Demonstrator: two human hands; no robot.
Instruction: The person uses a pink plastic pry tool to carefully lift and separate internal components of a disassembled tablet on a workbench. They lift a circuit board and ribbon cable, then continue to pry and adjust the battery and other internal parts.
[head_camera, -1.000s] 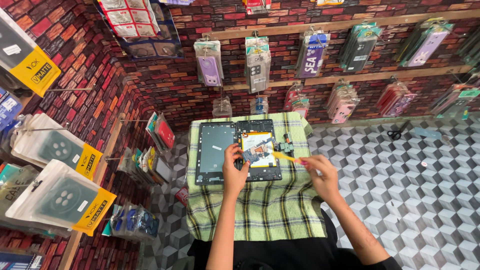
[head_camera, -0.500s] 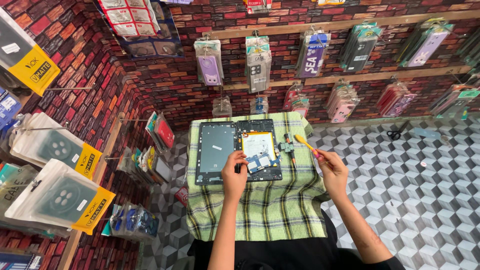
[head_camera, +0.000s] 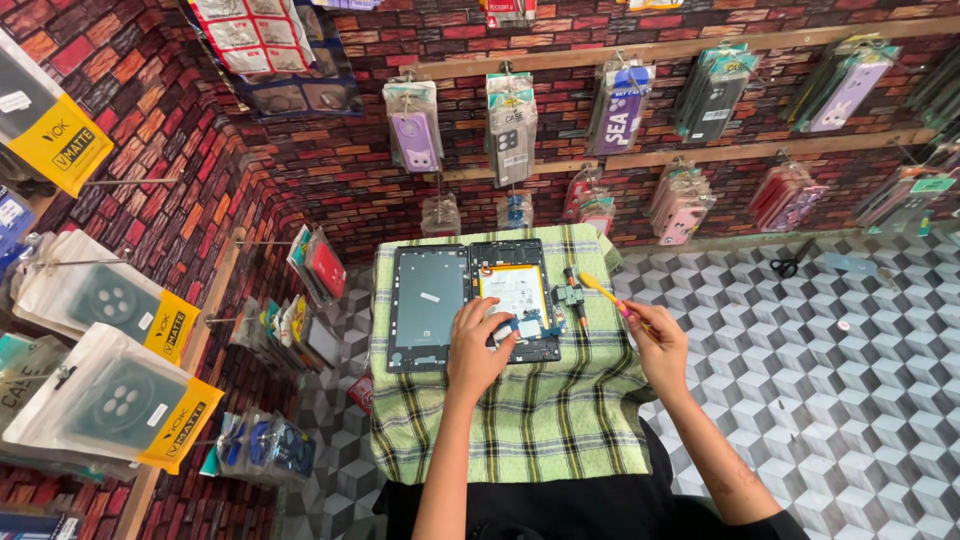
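A: How many tablet parts lie on the green plaid cloth (head_camera: 520, 420)?

B: Two big ones, side by side and touching. A grey back cover (head_camera: 428, 305) on the left, and the opened tablet body (head_camera: 515, 290) with its pale battery and a circuit board on the right. Just right of the body sits one small dark part (head_camera: 570, 295).

A: And the hands?

B: Two, both the person's own. The left hand (head_camera: 478, 345) rests on the lower end of the opened tablet body, fingers (head_camera: 497, 315) spread and pressing down flat, not clenched around anything. The right hand (head_camera: 658, 345) hovers off the cloth's right edge, its fingers pinched on one thin yellow tool with a pink grip (head_camera: 605, 293), tip aimed toward the small dark part.

A: Anything else around?

B: One pair of black scissors (head_camera: 790, 262) on the patterned floor (head_camera: 850, 400), well apart from the tabletop. On the brick wall (head_camera: 330, 170), two wooden rails carry hanging phone cases (head_camera: 512, 125); I count about five bunches on the upper rail; the lower ones are harder to count
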